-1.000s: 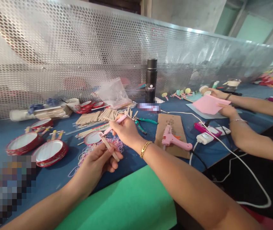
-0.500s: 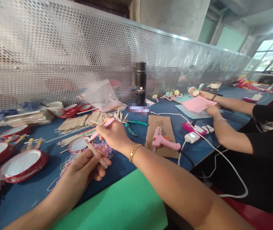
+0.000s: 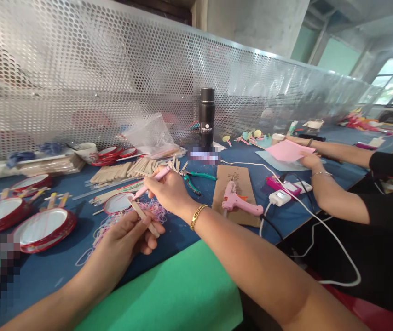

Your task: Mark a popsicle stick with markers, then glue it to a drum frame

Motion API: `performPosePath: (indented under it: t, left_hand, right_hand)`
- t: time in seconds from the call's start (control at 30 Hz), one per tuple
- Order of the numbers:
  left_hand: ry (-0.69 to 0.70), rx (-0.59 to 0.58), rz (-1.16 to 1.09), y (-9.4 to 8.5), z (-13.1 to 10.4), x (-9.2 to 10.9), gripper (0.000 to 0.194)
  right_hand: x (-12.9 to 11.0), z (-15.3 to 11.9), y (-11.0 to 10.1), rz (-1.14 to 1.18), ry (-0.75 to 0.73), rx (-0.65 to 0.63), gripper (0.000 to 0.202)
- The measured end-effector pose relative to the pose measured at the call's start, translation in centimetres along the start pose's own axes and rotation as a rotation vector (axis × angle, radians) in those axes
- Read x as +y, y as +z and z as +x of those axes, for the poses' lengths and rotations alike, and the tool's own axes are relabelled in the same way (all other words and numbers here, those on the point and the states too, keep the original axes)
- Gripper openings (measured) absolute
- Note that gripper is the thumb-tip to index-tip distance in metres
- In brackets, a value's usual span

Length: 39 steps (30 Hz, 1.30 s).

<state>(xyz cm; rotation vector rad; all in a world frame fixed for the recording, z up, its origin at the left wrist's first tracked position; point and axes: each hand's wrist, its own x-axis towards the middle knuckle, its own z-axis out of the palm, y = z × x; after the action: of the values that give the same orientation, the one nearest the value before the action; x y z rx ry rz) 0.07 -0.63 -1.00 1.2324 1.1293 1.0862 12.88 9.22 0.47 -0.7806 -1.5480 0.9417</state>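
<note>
My left hand (image 3: 124,241) pinches a flat wooden craft stick (image 3: 143,215) near its lower end. In my right hand (image 3: 169,192) is a slim pink pen (image 3: 163,173), its tip at the stick's upper end. Both hands are above a tangle of pastel elastic loops (image 3: 105,228). A small red-rimmed drum (image 3: 118,202) lies just behind the stick. Further back are a spread of loose craft sticks (image 3: 112,172) and teal-handled pliers (image 3: 201,175).
Red drums (image 3: 44,230) sit at the left. On cardboard (image 3: 248,181) rests a pink glue gun (image 3: 236,202), with cables and a power strip (image 3: 282,184) beyond. A black bottle (image 3: 206,119) stands near the perforated screen (image 3: 113,69). At right, a co-worker handles pink paper (image 3: 288,151). Green sheet (image 3: 169,289) in front.
The view has turned slightly left, so everything sits a little further right. My hands keep the same grips on stick and pen. The co-worker's hands have shifted slightly at the pink paper.
</note>
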Motion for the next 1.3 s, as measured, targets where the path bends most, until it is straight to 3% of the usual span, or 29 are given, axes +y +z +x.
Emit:
performPosePath:
  t: [1.3]
  left_hand:
    - [-0.022,-0.023,-0.008,-0.31,0.13,-0.43,0.031]
  right_hand:
    - [-0.17,-0.11,0.09,0.026,-0.003,-0.008,0.028]
